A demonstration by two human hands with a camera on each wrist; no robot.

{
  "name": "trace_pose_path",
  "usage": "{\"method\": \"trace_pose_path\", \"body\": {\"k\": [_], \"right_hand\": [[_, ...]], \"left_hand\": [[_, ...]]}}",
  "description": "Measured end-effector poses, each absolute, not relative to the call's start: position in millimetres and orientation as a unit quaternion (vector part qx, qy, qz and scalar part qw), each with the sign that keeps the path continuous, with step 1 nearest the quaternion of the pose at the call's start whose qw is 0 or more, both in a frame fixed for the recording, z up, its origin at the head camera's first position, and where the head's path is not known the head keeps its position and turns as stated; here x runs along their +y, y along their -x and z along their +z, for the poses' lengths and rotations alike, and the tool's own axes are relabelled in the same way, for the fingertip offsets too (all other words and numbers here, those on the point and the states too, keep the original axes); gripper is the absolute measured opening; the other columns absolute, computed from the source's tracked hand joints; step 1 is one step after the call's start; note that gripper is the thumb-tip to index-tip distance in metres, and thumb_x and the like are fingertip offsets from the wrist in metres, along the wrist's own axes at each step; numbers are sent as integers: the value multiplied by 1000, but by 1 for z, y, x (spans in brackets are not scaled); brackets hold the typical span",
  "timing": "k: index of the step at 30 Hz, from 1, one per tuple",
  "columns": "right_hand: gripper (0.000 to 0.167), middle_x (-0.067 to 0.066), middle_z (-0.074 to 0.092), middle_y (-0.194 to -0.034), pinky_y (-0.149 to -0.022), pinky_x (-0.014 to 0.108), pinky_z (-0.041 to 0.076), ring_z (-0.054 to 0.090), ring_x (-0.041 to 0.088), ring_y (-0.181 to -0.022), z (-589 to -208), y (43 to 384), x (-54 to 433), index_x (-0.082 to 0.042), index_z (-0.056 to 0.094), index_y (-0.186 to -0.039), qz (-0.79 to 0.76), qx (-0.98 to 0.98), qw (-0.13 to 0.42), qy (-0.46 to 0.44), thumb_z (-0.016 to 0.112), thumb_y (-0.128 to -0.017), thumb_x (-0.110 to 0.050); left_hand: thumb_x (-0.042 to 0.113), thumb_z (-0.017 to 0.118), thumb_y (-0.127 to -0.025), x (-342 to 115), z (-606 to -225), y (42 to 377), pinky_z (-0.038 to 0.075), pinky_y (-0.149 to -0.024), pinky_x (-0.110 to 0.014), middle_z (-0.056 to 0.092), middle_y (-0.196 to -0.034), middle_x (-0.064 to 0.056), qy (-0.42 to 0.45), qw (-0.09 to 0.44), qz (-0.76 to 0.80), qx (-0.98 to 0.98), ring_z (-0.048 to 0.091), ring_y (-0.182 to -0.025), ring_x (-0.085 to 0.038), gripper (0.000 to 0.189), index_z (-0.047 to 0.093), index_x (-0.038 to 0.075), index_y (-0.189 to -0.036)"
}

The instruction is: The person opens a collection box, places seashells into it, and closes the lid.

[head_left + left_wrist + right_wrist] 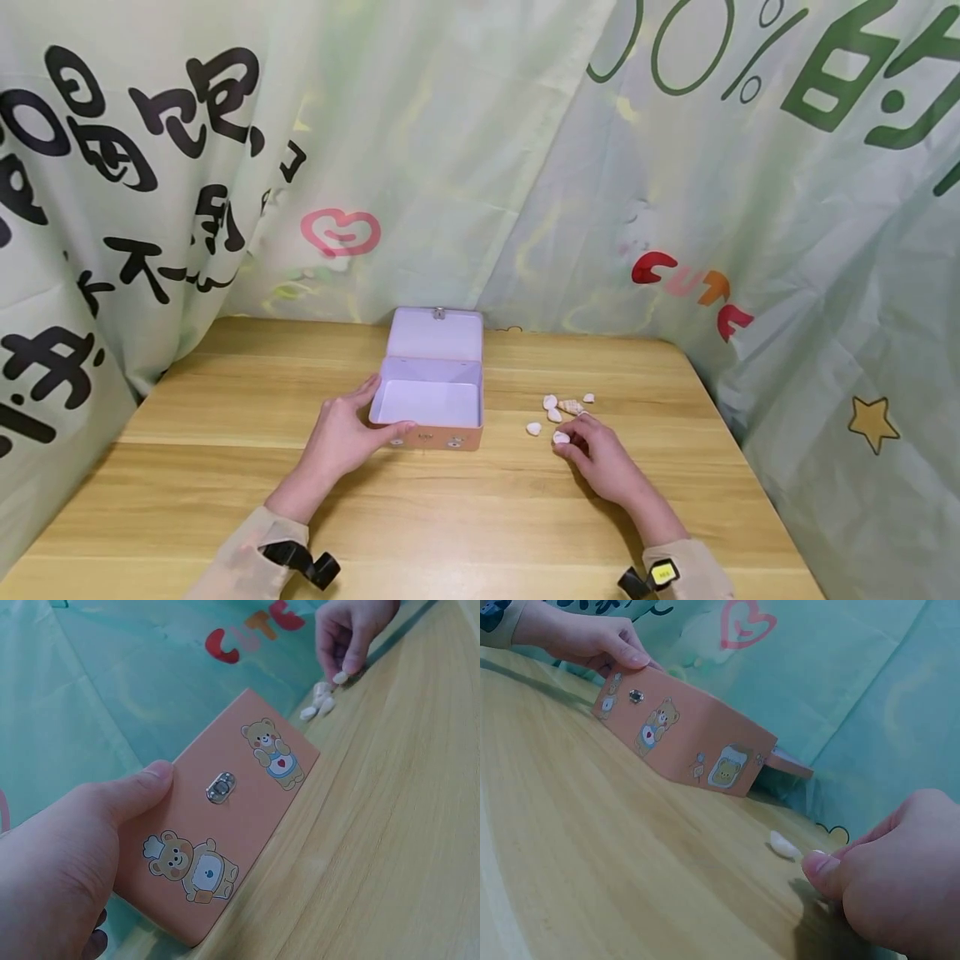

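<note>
"At 3 o'clock from the tin box (468, 439), head-camera clock: right hand (600, 458) has a small white shell (561, 437) pinched, thumb against finger. Main risk?"

"Slip. It's tiny, looks smooth, fingertips only. Uneven squeeze could shoot it across the table (420, 517)."

"Is it off the wood?"

"Can't tell. Right wrist view hides the pinch."

"Neighbours?"

"Loose white piece (533, 428) at 9 from the fingertips, patterned spiral shell (572, 407) near 1, two more white ones (550, 402) around 11. Tight spacing. Low knuckles could sweep one aside."

"Left hand (341, 437)?"

"Grasping the box at its 8 o'clock corner, thumb on the front wall, fingers by the left side. One-corner hold, so a hard pull could twist or drag the box."

"Lid (435, 333)?"

"Tipped back at 12, near the curtain (435, 208). Shove the box toward 12 and the cloth could press the lid forward. My guess, low odds. Slip's likelier."
</note>
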State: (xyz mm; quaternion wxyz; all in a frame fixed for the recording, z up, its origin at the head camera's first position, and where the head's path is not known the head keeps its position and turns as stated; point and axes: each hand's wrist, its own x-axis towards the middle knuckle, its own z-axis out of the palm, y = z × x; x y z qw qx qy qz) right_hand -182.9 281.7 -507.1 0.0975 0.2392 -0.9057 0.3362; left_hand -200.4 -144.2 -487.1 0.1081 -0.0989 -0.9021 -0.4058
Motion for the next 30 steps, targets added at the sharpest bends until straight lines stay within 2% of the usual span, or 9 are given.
{"method": "trace_pose_path", "body": {"k": [9, 15, 20, 25, 30], "right_hand": [[20, -6, 70, -98, -74, 30, 56, 63, 9, -84, -494, 185, 280, 0, 73, -118, 368, -903, 62, -212, 73, -101, -10], [23, -2, 73, -100, -76, 32, 57, 64, 12, -86, -481, 191, 275, 1, 73, -122, 373, -899, 66, -222, 73, -102, -10], [28, -1, 73, -104, -82, 35, 58, 67, 15, -92, -469, 195, 265, 4, 71, -126, 380, -894, 66, -229, 73, -102, -9], [29, -1, 74, -107, -86, 38, 58, 68, 16, -97, -461, 201, 253, 5, 71, -128, 393, -887, 66, -232, 71, -103, -11], [27, -2, 74, -105, -82, 36, 57, 67, 15, -94, -453, 205, 242, 1, 72, -128, 397, -885, 69, -232, 71, -104, -11]], "left_hand": [[77, 83, -72, -144, -486, 201, 37, -39, -29, 53, -152, -19, 99, 106, -402, -904, 23, -40, -1, 115, 55, -2, -150], [77, 83, -72, -144, -487, 201, 36, -37, -28, 53, -152, -20, 98, 105, -406, -903, 23, -39, -2, 115, 55, -2, -150], [76, 84, -72, -146, -487, 201, 36, -37, -29, 52, -152, -18, 95, 101, -415, -899, 23, -39, -3, 114, 55, -2, -150], [74, 86, -72, -147, -486, 200, 35, -36, -29, 52, -153, -17, 92, 98, -422, -897, 24, -39, -4, 113, 55, -2, -150], [74, 86, -72, -145, -487, 201, 35, -37, -28, 53, -153, -18, 95, 97, -416, -899, 23, -40, -3, 113, 55, -2, -150]]}}
